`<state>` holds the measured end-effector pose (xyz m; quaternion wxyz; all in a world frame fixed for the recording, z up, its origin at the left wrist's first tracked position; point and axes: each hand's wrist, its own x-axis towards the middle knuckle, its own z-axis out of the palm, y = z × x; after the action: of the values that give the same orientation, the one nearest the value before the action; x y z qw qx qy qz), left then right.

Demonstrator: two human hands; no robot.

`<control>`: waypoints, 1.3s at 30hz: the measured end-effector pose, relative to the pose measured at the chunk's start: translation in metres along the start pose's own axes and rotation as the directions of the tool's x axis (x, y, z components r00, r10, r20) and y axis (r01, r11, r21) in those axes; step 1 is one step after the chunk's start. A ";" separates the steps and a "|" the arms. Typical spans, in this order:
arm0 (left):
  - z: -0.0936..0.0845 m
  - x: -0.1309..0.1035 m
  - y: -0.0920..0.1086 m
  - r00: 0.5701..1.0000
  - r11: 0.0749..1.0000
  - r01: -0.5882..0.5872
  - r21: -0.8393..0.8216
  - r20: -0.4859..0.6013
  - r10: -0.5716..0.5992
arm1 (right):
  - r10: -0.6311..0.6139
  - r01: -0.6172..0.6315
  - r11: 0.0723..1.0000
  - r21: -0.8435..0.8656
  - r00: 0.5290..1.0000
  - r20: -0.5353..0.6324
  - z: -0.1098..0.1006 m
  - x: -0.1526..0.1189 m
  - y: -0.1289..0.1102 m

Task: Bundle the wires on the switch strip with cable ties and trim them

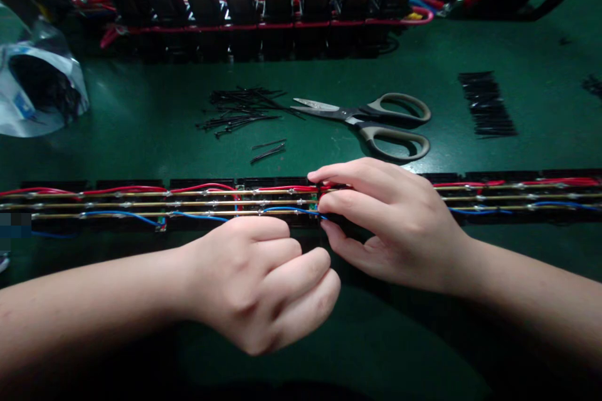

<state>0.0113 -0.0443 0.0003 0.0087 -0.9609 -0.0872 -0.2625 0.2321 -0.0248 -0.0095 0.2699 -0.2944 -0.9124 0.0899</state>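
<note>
A long black strip with brass rods (126,205) and red and blue wires lies across the table from left to right. My right hand (390,219) rests over the strip near its middle, fingertips around a black tie at a small green board (313,202); what it grips is partly hidden by the fingers. Just below the strip and to the left, my left hand (268,288) is closed with its fingers curled under. Whatever it holds, if anything, is hidden behind the knuckles.
Scissors (345,114) lie beyond the strip, beside loose black cable ties (239,109). A bundle of ties (488,104) is at the right, a plastic bag (75,78) at the left. A black assembly with thick red cables (263,26) spans the back.
</note>
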 end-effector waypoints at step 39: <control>0.010 -0.002 -0.002 1.000 1.000 -0.009 0.012 -0.013 0.009 | 0.311 -0.298 0.949 -0.100 0.937 0.158 -0.059 0.007 0.056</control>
<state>0.0142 -0.0416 -0.0099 0.0163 -0.9595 -0.0844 -0.2683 0.2866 0.0252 0.0251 0.1617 -0.4331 -0.8784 0.1216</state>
